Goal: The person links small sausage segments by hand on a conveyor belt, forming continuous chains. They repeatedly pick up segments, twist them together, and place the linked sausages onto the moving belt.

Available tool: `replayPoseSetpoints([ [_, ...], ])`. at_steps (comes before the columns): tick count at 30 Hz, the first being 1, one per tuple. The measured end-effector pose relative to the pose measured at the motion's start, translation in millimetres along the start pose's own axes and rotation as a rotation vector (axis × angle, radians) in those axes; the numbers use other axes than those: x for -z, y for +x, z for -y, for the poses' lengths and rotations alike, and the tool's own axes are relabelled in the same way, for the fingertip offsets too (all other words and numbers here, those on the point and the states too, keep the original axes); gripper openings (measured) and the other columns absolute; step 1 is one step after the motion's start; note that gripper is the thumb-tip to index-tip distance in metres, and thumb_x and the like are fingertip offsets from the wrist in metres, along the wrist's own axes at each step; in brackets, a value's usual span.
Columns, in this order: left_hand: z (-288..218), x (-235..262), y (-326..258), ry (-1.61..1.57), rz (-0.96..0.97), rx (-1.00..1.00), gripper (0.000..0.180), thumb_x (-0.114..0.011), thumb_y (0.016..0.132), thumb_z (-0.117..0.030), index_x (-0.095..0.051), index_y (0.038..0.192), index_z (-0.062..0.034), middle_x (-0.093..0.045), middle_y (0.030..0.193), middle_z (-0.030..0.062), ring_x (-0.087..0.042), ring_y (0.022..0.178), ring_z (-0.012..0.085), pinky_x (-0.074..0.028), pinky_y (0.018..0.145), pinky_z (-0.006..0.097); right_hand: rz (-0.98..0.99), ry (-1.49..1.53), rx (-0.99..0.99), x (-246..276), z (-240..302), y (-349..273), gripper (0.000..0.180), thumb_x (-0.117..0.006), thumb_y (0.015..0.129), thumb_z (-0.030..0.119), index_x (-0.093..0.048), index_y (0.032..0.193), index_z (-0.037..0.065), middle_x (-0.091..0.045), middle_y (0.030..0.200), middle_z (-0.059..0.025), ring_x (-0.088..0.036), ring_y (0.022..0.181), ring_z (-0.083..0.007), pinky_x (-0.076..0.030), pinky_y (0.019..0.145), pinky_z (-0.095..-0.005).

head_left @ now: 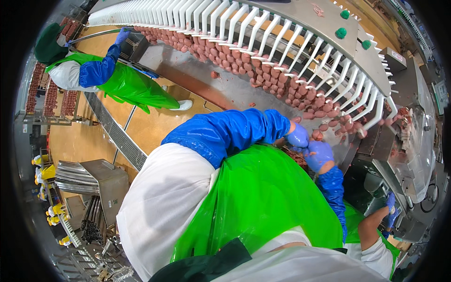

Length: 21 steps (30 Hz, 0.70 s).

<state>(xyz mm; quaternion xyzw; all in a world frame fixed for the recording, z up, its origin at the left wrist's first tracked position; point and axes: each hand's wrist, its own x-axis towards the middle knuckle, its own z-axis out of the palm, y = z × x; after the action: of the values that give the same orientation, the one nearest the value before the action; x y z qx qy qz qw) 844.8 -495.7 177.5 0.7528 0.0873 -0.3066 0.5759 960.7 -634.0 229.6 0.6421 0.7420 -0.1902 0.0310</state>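
Note:
My left hand (298, 136), in a purple glove and blue sleeve, is curled closed in front of my green apron. Close against it, my right hand (320, 155) is also gloved in purple, with its fingers bent in toward the left. Whatever sits between the fingers is too small and covered to make out. Reddish meat pieces (298, 157) show just beneath the hands, partly hidden by them and the apron. Beyond my hands, strings of short pink sausage links (272, 77) hang in loops from a curved row of white hooks (263, 32). Some loose links (324, 127) lie near my fingers.
A steel trough (188, 66) runs under the links. At upper left a co-worker in a green apron (136, 91) reaches toward the line. Another person's gloved hand (391, 202) is by a machine (418, 155) on the right. A steel cart (105, 188) with metal rods stands behind, left.

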Motion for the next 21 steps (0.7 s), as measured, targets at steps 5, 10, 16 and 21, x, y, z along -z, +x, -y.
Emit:
replayPoseSetpoints([
  [5,46,-16,42,0.583,-0.476,-0.364,0.028,-0.048,0.091,-0.023,-0.069,0.093,-0.0054,-0.068,0.093,0.018,-0.064,0.089,0.0381,-0.048,0.079,0.047,-0.132,-0.105,-0.229,-55,-17,27,0.023,-0.058,0.082,0.029,-0.068,0.09,0.01,-0.068,0.086,-0.0151,-0.066,0.085,-0.0357,-0.051,0.07,-0.0475],
  [10,42,-23,37,0.474,-0.648,-0.246,0.028,-0.05,0.09,-0.028,-0.066,0.09,-0.0049,-0.066,0.085,0.0178,-0.062,0.083,0.0412,-0.048,0.076,0.049,-0.277,0.069,-0.394,-125,-101,82,0.035,-0.054,0.088,0.038,-0.071,0.09,0.007,-0.069,0.091,-0.0196,-0.066,0.087,-0.0378,-0.052,0.076,-0.0478],
  [16,23,-23,0,0.355,-0.831,-0.459,0.021,-0.052,0.091,-0.021,-0.064,0.087,-0.0052,-0.063,0.086,0.0164,-0.06,0.085,0.039,-0.047,0.076,0.048,0.145,0.101,-0.748,-129,-213,-6,0.037,-0.059,0.09,0.038,-0.069,0.108,0.008,-0.069,0.089,-0.0188,-0.067,0.086,-0.0353,-0.052,0.077,-0.0452],
  [21,-21,-19,2,0.534,-0.99,-0.892,0.021,-0.055,0.093,-0.025,-0.064,0.095,-0.0057,-0.063,0.103,0.0145,-0.06,0.105,0.0347,-0.046,0.095,0.041,-0.482,0.738,-0.133,-74,-77,-10,0.04,-0.071,0.085,0.019,-0.059,0.119,0.004,-0.064,0.084,-0.0055,-0.06,0.071,-0.0162,-0.051,0.069,-0.0312],
])
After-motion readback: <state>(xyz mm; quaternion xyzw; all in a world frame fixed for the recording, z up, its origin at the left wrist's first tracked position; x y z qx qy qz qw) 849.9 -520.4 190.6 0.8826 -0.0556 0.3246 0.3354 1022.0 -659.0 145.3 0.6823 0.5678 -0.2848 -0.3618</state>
